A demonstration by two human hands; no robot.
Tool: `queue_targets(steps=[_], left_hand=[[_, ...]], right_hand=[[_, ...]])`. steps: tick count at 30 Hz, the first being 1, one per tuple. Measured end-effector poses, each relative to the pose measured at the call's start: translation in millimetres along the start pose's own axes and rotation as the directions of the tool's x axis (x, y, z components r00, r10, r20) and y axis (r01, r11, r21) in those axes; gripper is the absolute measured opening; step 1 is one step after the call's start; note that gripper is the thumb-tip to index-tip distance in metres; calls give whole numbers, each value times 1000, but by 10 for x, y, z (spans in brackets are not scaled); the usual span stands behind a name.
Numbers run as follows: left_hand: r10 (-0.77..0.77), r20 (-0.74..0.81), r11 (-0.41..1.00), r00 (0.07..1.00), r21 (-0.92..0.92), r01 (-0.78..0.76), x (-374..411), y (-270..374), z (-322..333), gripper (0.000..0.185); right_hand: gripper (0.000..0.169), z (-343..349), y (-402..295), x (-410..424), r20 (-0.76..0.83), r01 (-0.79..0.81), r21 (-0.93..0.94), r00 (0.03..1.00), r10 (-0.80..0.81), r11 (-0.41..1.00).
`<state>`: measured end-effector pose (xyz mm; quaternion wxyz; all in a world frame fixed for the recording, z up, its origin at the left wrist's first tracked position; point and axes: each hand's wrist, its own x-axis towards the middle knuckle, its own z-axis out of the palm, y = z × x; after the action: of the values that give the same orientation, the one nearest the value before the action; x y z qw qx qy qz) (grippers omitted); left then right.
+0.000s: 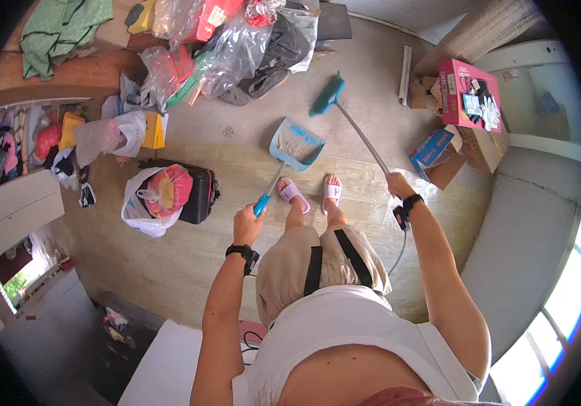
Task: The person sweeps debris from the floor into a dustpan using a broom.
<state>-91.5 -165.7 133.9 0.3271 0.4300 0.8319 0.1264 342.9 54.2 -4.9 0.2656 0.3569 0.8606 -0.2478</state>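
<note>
A light-blue dustpan (276,150) with a metal handle is in front of my feet, and grey dirt (293,143) lies in its pan. My left hand (247,226) grips the blue end of that handle. Held in my right hand (400,185) is the metal stick of a broom (361,133). Its teal bristle head (329,95) is ahead and to the right of the dustpan, apart from it. The hand covers the upper end of the broom stick.
Left of me a black suitcase (199,195) lies beside a white plastic bag (135,203) with a red bundle. Bags and shoes (270,83) crowd the far left. On the right are a pink box (465,91), a blue carton (430,152) and a rolled mat (478,35).
</note>
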Motion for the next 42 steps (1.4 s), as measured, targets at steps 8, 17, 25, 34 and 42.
queue_targets(steps=[8,17,25,34,42], left_hand=[[92,-5,996,996,-16,-92,163,96,-23,30],[137,52,990,989,33,-139,293,554,46,30],[160,98,983,982,74,-168,394,875,253,27],[155,114,977,981,133,-170,478,981,366,23],[138,203,973,970,154,-170,502,1046,446,19]], right_hand=[[23,-667,212,-996,228,-536,723,781,582,436],[18,-1503,395,-708,-315,-539,36,793,522,841],[18,-261,-264,-116,-216,-514,1,838,502,858],[36,-582,-62,-1267,45,-479,380,864,501,792],[40,-481,-132,-1079,17,-484,487,838,546,727]])
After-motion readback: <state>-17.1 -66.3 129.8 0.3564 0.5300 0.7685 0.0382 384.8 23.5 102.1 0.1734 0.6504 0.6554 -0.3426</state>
